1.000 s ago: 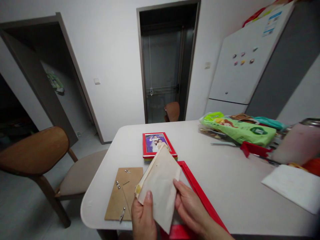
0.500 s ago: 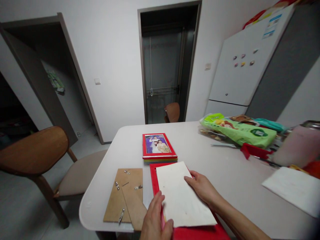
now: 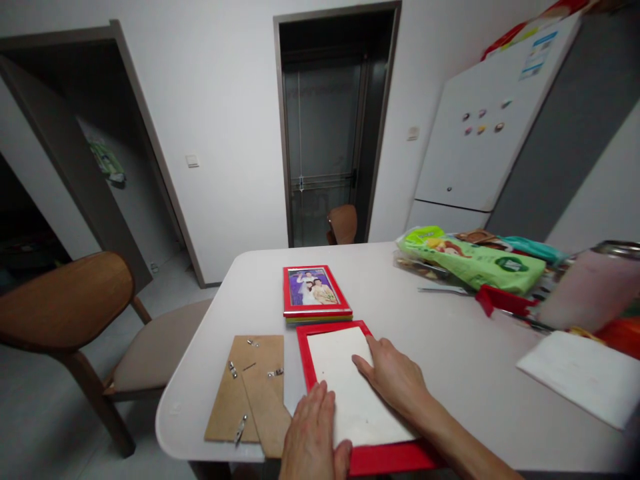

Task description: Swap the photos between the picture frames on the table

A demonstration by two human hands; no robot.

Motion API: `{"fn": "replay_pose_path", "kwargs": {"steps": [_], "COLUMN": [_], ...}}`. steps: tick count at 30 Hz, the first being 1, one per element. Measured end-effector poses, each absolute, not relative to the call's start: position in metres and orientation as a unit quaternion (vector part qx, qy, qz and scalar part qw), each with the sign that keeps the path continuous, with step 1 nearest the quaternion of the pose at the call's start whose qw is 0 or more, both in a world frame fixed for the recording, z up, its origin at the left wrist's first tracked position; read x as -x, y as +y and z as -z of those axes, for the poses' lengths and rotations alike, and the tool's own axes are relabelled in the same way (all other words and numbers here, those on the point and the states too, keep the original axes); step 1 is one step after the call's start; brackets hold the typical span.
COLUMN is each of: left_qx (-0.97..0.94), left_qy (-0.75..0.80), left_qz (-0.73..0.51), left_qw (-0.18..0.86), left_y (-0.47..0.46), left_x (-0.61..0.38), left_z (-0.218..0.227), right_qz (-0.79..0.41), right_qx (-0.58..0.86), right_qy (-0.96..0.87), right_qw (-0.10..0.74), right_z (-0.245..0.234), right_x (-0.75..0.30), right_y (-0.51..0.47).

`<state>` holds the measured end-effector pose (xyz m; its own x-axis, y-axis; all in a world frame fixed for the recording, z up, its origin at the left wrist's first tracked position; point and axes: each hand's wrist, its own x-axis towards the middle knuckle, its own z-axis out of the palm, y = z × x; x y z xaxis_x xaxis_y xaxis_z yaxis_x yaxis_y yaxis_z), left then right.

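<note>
A white sheet of card [image 3: 345,393] lies within a red picture frame [image 3: 306,353] at the table's near edge. Flat on the sheet's left side rests my left hand [image 3: 313,427], fingers stretched out and thumb apart. On the sheet's upper right edge lies my right hand [image 3: 395,377], open, with the thumb on the white surface and the fingers along the frame's right side. To the left is a brown backing board [image 3: 227,400] with metal clips [image 3: 241,430] on it, and a board stand leg [image 3: 265,413] slants across it.
Behind the red frame sits a stack of framed photos [image 3: 316,293]. On the right are a green wipes pack [image 3: 490,263], a pink jar [image 3: 585,287], a red tool [image 3: 505,303] and white folded tissue [image 3: 585,373]. A wooden chair [image 3: 65,300] stands left of the table.
The white sheet has gone from lying askew above the frame to lying lined up inside it. Both hands have flattened onto it, the right one shifting slightly left.
</note>
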<state>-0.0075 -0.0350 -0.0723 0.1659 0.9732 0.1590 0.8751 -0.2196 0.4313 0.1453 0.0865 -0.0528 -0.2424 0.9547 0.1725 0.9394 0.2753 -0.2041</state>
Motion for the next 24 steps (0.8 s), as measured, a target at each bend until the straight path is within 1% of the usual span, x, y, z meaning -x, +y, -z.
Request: {"fn": "replay_pose_path", "kwargs": {"steps": [3,6,9,11,13,17,20,24], "left_qx": [-0.741,-0.695,-0.643,-0.628,-0.637,-0.662,-0.677,-0.705], "left_qy": [0.637,0.697,0.754,0.77,0.762,0.733,0.705,0.659], "left_qz": [-0.167,-0.126,-0.087,-0.083,-0.1,-0.158,-0.202,-0.231], "left_qw": [0.136,0.123,0.101,0.079,0.055,-0.002,-0.056,-0.123], "left_y": [-0.042,-0.056,-0.071,-0.078,-0.083,-0.086,-0.086,-0.078], "left_x": [0.031,0.072,0.109,0.125,0.133,0.143,0.143,0.118], "left_z": [0.062,0.058,0.063,0.07,0.08,0.097,0.099,0.082], "right_qz": [-0.019,-0.068,-0.158,-0.195,-0.209,-0.231,-0.274,-0.29], "right_qx": [0.575,0.512,0.424,0.379,0.357,0.359,0.346,0.316], "right_qy": [-0.799,-0.828,-0.865,-0.881,-0.889,-0.885,-0.872,-0.866], "right_qw": [0.175,0.218,0.219,0.208,0.196,0.184,0.212,0.255], "right_z": [0.052,0.047,0.04,0.039,0.041,0.05,0.048,0.027], "right_x": [-0.144,-0.131,-0.099,-0.072,-0.046,-0.021,-0.026,-0.057], "right_y": [0.083,0.069,0.04,0.02,0.003,-0.008,-0.003,0.007]}}
